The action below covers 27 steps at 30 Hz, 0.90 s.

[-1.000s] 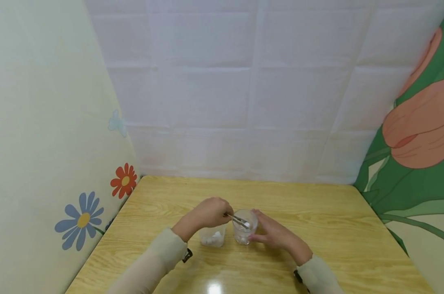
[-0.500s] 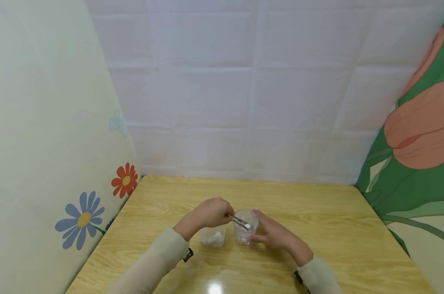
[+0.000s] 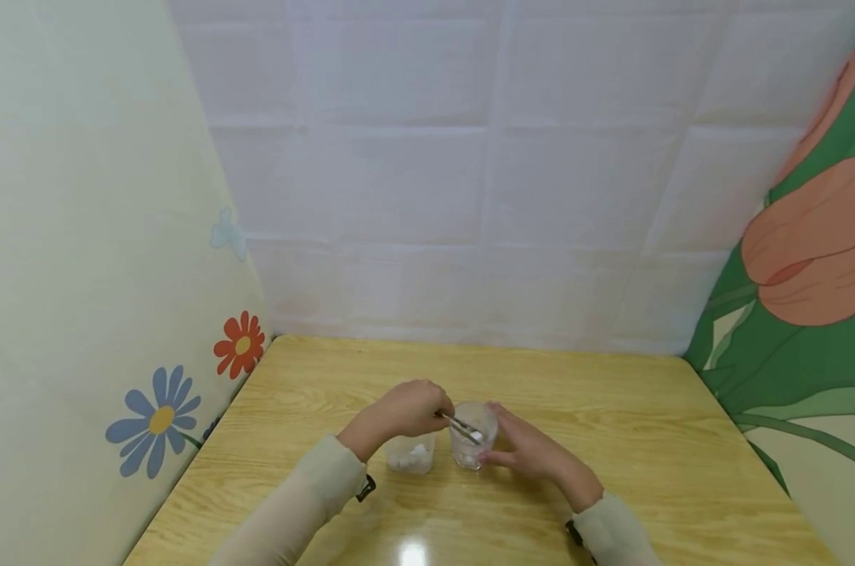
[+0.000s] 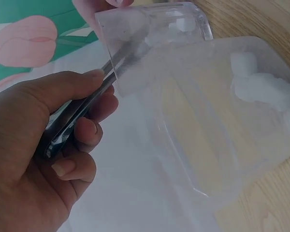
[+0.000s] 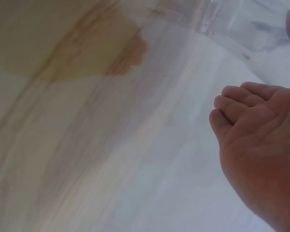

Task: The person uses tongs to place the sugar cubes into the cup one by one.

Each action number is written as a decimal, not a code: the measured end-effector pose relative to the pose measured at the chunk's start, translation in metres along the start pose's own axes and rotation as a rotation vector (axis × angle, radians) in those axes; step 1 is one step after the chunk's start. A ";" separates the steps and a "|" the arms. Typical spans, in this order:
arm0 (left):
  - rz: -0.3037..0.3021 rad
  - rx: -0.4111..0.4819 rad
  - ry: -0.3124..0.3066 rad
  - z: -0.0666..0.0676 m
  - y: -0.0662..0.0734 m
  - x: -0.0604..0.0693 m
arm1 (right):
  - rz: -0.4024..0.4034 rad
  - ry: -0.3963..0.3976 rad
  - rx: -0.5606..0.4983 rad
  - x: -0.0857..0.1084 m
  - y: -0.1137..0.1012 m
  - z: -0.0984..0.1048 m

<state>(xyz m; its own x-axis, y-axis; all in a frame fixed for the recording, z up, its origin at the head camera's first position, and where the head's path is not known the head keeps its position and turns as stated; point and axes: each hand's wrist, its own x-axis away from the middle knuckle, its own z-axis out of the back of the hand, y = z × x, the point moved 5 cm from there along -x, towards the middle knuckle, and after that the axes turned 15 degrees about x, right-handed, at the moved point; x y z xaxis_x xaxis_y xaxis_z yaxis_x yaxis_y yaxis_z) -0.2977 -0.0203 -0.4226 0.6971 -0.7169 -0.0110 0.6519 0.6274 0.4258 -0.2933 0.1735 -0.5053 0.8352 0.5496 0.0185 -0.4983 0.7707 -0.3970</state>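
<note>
Head view: left hand (image 3: 407,409) is gripping slim silver metal tweezers (image 4: 82,107) inside a clear round glass-like tumbler (image 3: 464,457); wide-spread right hand (image 3: 529,448) should be steadying it.

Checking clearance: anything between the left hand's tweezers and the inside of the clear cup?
Nothing visible. The tweezers, held in the left hand, already reach through the open mouth of the clear cup. The right hand is at the cup's outer side, not across the opening.
</note>
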 end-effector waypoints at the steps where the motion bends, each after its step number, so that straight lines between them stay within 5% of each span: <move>1: 0.000 0.002 -0.001 0.000 0.000 0.000 | 0.000 -0.003 -0.003 0.000 0.000 0.000; 13: -0.013 0.019 0.020 0.003 -0.002 0.003 | 0.005 -0.004 -0.018 0.000 0.000 -0.001; 27: -0.071 -0.015 0.088 0.023 0.000 0.017 | -0.010 0.006 -0.001 0.001 -0.002 0.000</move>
<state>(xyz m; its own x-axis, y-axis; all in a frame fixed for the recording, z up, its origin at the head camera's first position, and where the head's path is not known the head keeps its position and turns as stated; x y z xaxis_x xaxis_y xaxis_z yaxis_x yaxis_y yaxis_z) -0.2925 -0.0396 -0.4023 0.6723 -0.7304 -0.1204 0.7044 0.5812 0.4075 -0.2915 0.1728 -0.5049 0.8416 0.5399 0.0170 -0.4898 0.7760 -0.3974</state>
